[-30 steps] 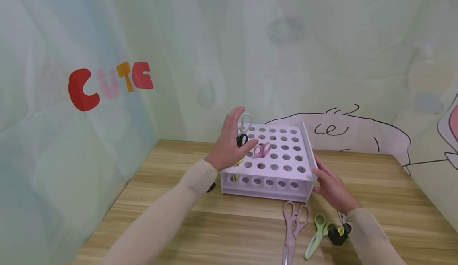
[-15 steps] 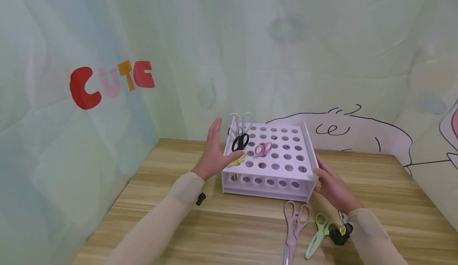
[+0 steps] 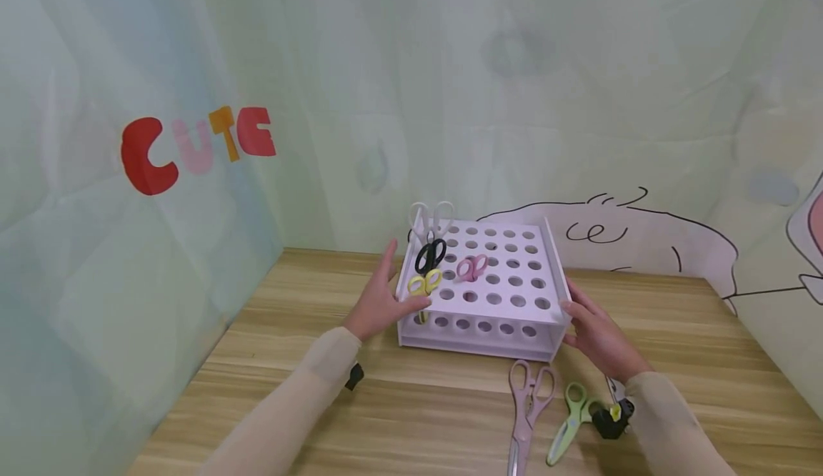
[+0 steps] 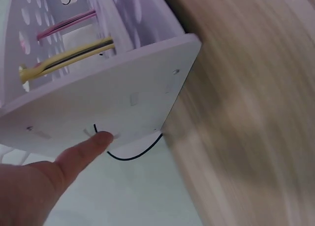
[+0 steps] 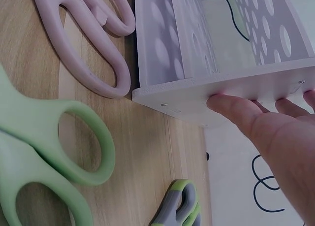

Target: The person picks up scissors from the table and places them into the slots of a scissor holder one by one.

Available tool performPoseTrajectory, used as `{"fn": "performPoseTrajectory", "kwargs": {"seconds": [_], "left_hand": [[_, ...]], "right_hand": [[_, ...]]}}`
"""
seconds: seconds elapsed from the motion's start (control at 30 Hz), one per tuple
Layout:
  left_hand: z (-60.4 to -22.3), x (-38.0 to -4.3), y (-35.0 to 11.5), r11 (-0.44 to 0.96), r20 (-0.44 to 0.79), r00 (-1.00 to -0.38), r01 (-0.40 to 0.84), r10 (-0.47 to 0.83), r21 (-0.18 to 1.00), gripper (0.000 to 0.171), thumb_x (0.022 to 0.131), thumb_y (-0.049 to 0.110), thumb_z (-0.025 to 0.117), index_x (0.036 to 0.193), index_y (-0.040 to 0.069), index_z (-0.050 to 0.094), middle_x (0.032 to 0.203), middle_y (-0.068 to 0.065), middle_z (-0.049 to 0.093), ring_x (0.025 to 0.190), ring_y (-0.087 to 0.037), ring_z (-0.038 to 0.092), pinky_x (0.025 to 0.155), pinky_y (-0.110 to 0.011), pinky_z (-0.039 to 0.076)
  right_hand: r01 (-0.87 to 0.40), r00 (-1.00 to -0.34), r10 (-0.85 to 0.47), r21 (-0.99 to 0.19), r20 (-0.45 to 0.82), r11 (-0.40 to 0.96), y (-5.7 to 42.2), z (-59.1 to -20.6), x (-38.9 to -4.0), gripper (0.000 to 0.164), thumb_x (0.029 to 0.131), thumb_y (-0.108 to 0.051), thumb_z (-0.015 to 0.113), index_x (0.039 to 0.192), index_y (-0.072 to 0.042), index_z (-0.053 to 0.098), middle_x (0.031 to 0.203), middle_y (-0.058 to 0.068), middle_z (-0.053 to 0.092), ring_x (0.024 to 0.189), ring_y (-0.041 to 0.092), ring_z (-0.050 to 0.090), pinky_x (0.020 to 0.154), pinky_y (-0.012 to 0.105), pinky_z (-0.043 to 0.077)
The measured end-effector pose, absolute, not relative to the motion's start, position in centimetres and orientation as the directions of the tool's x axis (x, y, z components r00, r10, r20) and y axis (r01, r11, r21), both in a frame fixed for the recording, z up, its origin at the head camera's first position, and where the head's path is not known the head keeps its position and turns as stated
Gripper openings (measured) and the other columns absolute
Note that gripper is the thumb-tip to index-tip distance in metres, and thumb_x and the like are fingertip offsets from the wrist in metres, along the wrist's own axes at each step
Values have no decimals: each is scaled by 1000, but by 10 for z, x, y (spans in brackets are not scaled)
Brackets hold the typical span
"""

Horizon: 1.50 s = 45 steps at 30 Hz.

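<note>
A white rack (image 3: 479,314) with rows of round holes stands on the table. Upright in its holes are yellow-handled scissors (image 3: 424,282), black scissors (image 3: 430,256), white scissors (image 3: 421,219) and small pink scissors (image 3: 472,268). My left hand (image 3: 376,304) is at the rack's left side, fingers extended; in the left wrist view a digit meets the side panel (image 4: 133,88). On the opposite side, my right hand (image 3: 601,336) rests its fingertips against the right panel, as the right wrist view shows. Some fingers of both hands are hidden in the head view.
Large pink scissors (image 3: 524,419) and green scissors (image 3: 567,426) lie on the wooden table (image 3: 411,419) before the rack. Grey-and-green scissors (image 5: 182,206) show in the right wrist view. Curtain-like walls with a "CUTE" print (image 3: 151,158) enclose the table.
My left hand has moved from above the rack's left-hand scissors, leftward and down to its left side, uncovering the yellow, black and white handles. The right hand has stayed at the right panel.
</note>
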State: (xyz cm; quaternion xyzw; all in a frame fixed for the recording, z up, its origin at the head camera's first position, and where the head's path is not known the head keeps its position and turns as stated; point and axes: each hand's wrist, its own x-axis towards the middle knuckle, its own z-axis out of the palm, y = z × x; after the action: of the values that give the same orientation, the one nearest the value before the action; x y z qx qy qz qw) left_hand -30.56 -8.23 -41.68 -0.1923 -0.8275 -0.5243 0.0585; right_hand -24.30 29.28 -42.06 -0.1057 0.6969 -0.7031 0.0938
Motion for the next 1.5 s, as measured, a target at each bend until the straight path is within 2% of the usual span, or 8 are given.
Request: {"fn": "performPoseTrajectory", "kwargs": {"seconds": [0.17, 0.23, 0.47, 0.63, 0.8, 1.1, 1.3, 1.5], "left_hand": [[-425, -305, -80, 333, 292, -911, 383, 292, 861, 120, 75, 23, 89, 161, 18, 6, 155, -16, 33, 124, -31, 52, 99, -42, 49], [-427, -304, -79, 327, 312, -901, 405, 300, 854, 118, 74, 19, 89, 160, 15, 9, 150, -16, 40, 117, -27, 57, 94, -37, 52], [-429, -307, -77, 376, 393, -862, 496, 320, 782, 108, 76, 19, 88, 157, 3, 19, 156, -15, 34, 134, -26, 43, 112, -37, 33], [-431, -308, -76, 365, 388, -862, 493, 325, 790, 108, 77, 20, 87, 157, 2, 16, 156, -16, 33, 132, -28, 45, 111, -38, 35], [-433, -308, -77, 378, 385, -869, 485, 312, 788, 108, 77, 21, 87, 157, 1, 16, 157, -17, 32, 133, -28, 44, 110, -39, 36], [-431, -308, -78, 371, 369, -870, 477, 328, 796, 109, 78, 20, 86, 157, 1, 14, 157, -18, 31, 133, -29, 44, 111, -39, 35], [-431, -307, -79, 351, 370, -867, 479, 335, 805, 108, 79, 19, 85, 158, 2, 13, 156, -17, 32, 128, -29, 49, 108, -39, 39], [-428, -304, -78, 362, 336, -876, 455, 347, 814, 108, 81, 20, 84, 158, 4, 11, 157, -15, 31, 130, -27, 47, 110, -38, 37]], "right_hand": [[-9, -963, -271, -1000, 6, 10, 293, -421, -243, 66, 109, -33, 37, 160, -19, -2, 165, 14, -3, 146, 43, 10, 108, 59, 30], [-9, -963, -268, -1000, 5, 11, 292, -420, -243, 66, 109, -33, 37, 160, -19, -2, 165, 14, -2, 146, 43, 10, 108, 59, 30], [-4, -972, -234, -1000, -1, 18, 289, -419, -241, 67, 109, -34, 38, 160, -17, -2, 164, 16, 2, 147, 41, 12, 107, 53, 36], [12, -981, -195, -998, -25, 67, 289, -416, -237, 68, 108, -39, 38, 160, -17, 2, 164, 17, 6, 146, 40, 17, 105, 47, 40], [29, -988, -141, -979, -59, 202, 290, -414, -231, 73, 105, -49, 41, 160, -14, 8, 162, 21, 12, 144, 43, 23, 102, 41, 43], [-4, -990, -132, -949, -40, 316, 303, -410, -228, 78, 105, -56, 25, 157, 0, 11, 159, 29, 14, 141, 48, 24, 104, 47, 38], [56, -991, -90, -926, -96, 374, 317, -410, -230, 74, 107, -48, 33, 156, 3, 12, 156, 32, 20, 141, 47, 26, 107, 50, 35], [139, -989, 37, -836, -141, 530, 330, -418, -233, 69, 108, -38, 38, 152, 11, 17, 154, 35, 21, 140, 50, 23, 112, 60, 27]]}}
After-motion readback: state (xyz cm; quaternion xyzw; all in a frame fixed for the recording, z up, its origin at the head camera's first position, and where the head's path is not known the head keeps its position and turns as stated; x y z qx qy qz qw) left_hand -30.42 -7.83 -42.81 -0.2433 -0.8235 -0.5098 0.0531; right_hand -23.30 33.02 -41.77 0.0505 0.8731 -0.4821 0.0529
